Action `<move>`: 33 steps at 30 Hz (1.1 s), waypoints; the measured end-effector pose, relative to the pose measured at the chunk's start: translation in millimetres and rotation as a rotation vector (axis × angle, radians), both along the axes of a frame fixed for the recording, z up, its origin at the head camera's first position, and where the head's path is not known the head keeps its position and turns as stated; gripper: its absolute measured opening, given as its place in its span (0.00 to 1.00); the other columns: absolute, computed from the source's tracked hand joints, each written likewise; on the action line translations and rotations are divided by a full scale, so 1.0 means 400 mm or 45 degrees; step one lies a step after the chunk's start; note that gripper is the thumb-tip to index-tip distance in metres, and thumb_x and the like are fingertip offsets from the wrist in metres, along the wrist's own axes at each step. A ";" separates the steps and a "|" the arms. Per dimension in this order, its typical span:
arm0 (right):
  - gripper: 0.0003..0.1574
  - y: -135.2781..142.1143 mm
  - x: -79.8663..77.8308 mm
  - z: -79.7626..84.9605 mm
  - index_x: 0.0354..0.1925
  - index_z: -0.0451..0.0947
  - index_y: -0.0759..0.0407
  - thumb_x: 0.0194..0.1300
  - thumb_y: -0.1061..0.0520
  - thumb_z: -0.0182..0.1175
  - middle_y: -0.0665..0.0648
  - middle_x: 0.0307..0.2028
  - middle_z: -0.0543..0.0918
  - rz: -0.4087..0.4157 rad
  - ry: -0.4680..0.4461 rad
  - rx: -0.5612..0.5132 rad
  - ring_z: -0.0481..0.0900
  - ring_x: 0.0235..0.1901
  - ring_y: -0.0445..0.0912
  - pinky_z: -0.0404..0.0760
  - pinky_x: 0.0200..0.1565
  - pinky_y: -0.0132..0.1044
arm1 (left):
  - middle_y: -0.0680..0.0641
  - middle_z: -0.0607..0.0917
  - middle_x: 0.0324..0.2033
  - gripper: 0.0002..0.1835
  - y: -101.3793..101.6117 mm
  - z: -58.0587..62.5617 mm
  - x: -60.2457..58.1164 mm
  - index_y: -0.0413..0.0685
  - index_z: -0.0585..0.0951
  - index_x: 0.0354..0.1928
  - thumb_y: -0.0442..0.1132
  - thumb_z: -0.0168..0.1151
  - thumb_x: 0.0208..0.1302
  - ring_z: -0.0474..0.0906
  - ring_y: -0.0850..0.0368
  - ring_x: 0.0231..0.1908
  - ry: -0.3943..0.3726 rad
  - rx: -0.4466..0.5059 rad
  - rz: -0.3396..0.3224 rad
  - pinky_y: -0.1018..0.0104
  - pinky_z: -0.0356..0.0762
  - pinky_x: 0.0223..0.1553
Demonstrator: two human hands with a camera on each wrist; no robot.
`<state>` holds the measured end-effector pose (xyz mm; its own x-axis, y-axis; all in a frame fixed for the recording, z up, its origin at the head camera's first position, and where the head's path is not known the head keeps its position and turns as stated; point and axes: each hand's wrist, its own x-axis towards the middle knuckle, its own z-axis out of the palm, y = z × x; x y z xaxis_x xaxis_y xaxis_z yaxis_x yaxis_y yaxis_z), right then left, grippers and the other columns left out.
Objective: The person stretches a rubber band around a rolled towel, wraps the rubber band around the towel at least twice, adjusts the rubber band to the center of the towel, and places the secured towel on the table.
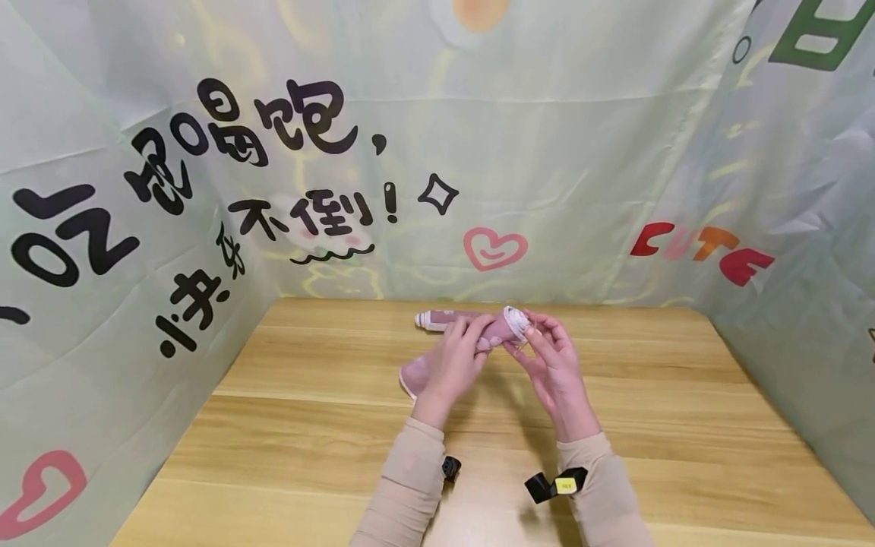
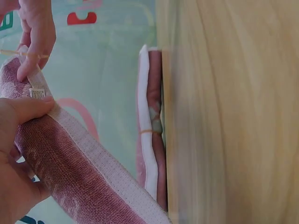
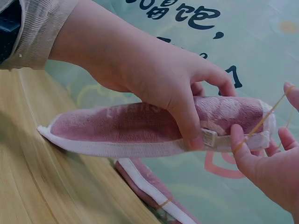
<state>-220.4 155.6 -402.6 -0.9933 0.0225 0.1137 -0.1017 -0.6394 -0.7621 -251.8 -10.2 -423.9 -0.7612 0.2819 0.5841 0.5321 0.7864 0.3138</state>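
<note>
A rolled pink towel (image 1: 502, 328) with a white hem lies across my left hand (image 1: 453, 368), which grips it around the middle. In the right wrist view the left thumb presses near a small white label (image 3: 209, 138) on the hem. My right hand (image 1: 559, 372) is at the towel's far end, with a thin tan rubber band (image 3: 262, 120) stretched between its spread thumb and fingers. The band passes by the roll's end, and the thumb touches the towel there. The towel's other end slants down toward the table.
Behind the hands a second rolled pink towel (image 1: 436, 320) lies on the wooden table (image 1: 307, 425), a rubber band (image 2: 148, 131) round its middle. A printed cloth backdrop (image 1: 581, 167) stands along the table's back and sides. Each wrist wears a small black camera.
</note>
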 end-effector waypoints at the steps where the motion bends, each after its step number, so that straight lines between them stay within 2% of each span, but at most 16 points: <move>1: 0.12 0.001 -0.001 0.000 0.45 0.72 0.52 0.69 0.67 0.54 0.50 0.55 0.75 -0.008 0.005 -0.004 0.75 0.54 0.41 0.83 0.52 0.43 | 0.50 0.80 0.46 0.30 0.002 0.000 0.001 0.61 0.72 0.62 0.40 0.71 0.57 0.78 0.53 0.46 0.005 -0.007 -0.015 0.60 0.81 0.48; 4: 0.11 0.004 -0.002 0.003 0.44 0.72 0.53 0.68 0.67 0.55 0.50 0.54 0.76 -0.040 0.012 0.013 0.75 0.52 0.41 0.83 0.51 0.40 | 0.50 0.79 0.45 0.28 0.007 0.000 0.003 0.59 0.73 0.62 0.40 0.69 0.59 0.78 0.54 0.46 0.021 -0.017 -0.074 0.61 0.80 0.50; 10: 0.13 0.018 -0.005 0.005 0.44 0.70 0.52 0.67 0.69 0.55 0.48 0.53 0.77 -0.074 0.000 0.168 0.75 0.50 0.40 0.82 0.44 0.34 | 0.51 0.81 0.49 0.23 0.010 -0.001 0.006 0.58 0.75 0.60 0.39 0.66 0.63 0.78 0.54 0.51 0.040 -0.046 -0.186 0.61 0.77 0.57; 15: 0.16 0.027 -0.006 -0.002 0.46 0.68 0.56 0.65 0.71 0.56 0.47 0.56 0.74 -0.060 0.043 0.408 0.75 0.50 0.38 0.81 0.41 0.29 | 0.55 0.82 0.56 0.22 0.011 -0.001 0.010 0.58 0.75 0.62 0.38 0.61 0.66 0.78 0.56 0.54 -0.004 -0.115 -0.264 0.63 0.75 0.59; 20: 0.20 0.027 -0.008 -0.016 0.51 0.65 0.66 0.62 0.71 0.60 0.47 0.54 0.72 -0.040 0.142 0.673 0.78 0.45 0.37 0.82 0.39 0.27 | 0.56 0.83 0.56 0.22 0.008 -0.004 0.015 0.59 0.76 0.61 0.36 0.61 0.65 0.78 0.57 0.55 -0.071 -0.166 -0.289 0.62 0.76 0.57; 23: 0.23 0.023 -0.007 -0.023 0.51 0.66 0.69 0.60 0.70 0.63 0.47 0.53 0.72 -0.038 0.192 0.809 0.77 0.43 0.36 0.82 0.40 0.26 | 0.56 0.84 0.55 0.20 0.004 -0.005 0.014 0.59 0.78 0.59 0.38 0.62 0.66 0.78 0.57 0.54 -0.077 -0.160 -0.312 0.60 0.77 0.56; 27: 0.25 0.020 -0.009 -0.027 0.50 0.67 0.73 0.57 0.69 0.66 0.55 0.53 0.74 -0.060 0.242 0.964 0.74 0.49 0.37 0.80 0.42 0.23 | 0.56 0.84 0.55 0.18 -0.003 -0.010 0.008 0.59 0.78 0.59 0.41 0.61 0.67 0.78 0.58 0.55 -0.105 -0.131 -0.362 0.63 0.76 0.58; 30: 0.23 0.021 -0.011 -0.029 0.48 0.69 0.71 0.57 0.68 0.68 0.64 0.55 0.72 -0.076 0.253 1.051 0.72 0.53 0.39 0.79 0.45 0.23 | 0.56 0.83 0.55 0.19 -0.007 -0.014 0.004 0.59 0.78 0.60 0.44 0.60 0.68 0.78 0.58 0.56 -0.153 -0.082 -0.399 0.65 0.73 0.61; 33: 0.23 0.025 -0.014 -0.032 0.47 0.71 0.69 0.56 0.66 0.69 0.67 0.57 0.73 -0.082 0.241 1.126 0.72 0.53 0.40 0.77 0.46 0.22 | 0.56 0.84 0.55 0.18 -0.010 -0.013 0.004 0.58 0.78 0.60 0.45 0.60 0.68 0.78 0.58 0.55 -0.183 -0.015 -0.433 0.65 0.74 0.60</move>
<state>-226.1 165.4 -415.4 -0.9562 -0.0959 0.2767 -0.2902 0.1823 -0.9395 -250.1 -14.3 -429.2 -0.6971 0.5388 0.4731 0.7146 0.5763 0.3966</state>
